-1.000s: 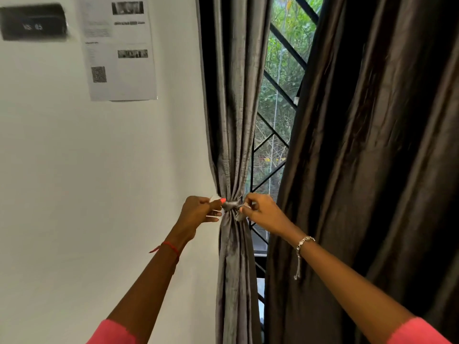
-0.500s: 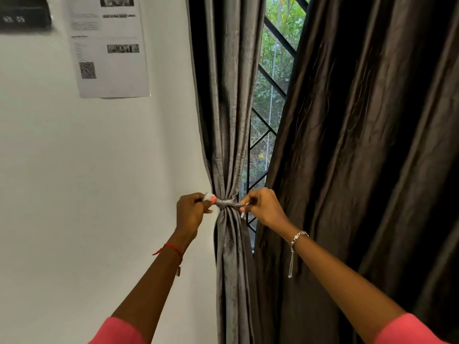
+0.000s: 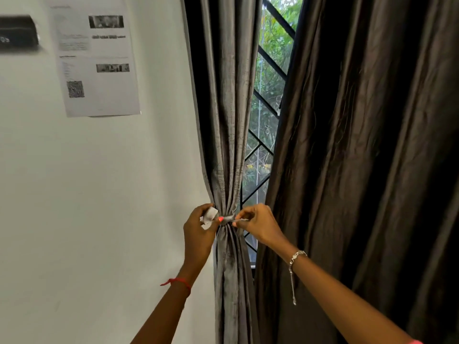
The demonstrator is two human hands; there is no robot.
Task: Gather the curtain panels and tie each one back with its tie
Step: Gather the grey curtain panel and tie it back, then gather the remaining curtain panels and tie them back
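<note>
A grey curtain panel (image 3: 229, 120) hangs left of the window, gathered into a narrow bundle at waist height. A grey fabric tie (image 3: 228, 217) wraps around the bundle there. My left hand (image 3: 200, 232) pinches the tie's left end, a pale flap sticking out by the wall. My right hand (image 3: 258, 225) pinches the tie's right end just right of the bundle. The tie runs taut between both hands. A dark brown curtain panel (image 3: 367, 157) hangs loose on the right, with no tie visible on it.
A white wall (image 3: 99, 194) fills the left, with a printed sheet (image 3: 95, 58) and a dark box (image 3: 18, 33) fixed to it. A barred window (image 3: 269, 100) with greenery outside shows between the panels.
Both hands have drawn the tie ends apart and the tie sits tighter around the grey bundle. My left hand moved a little left, showing the pale flap.
</note>
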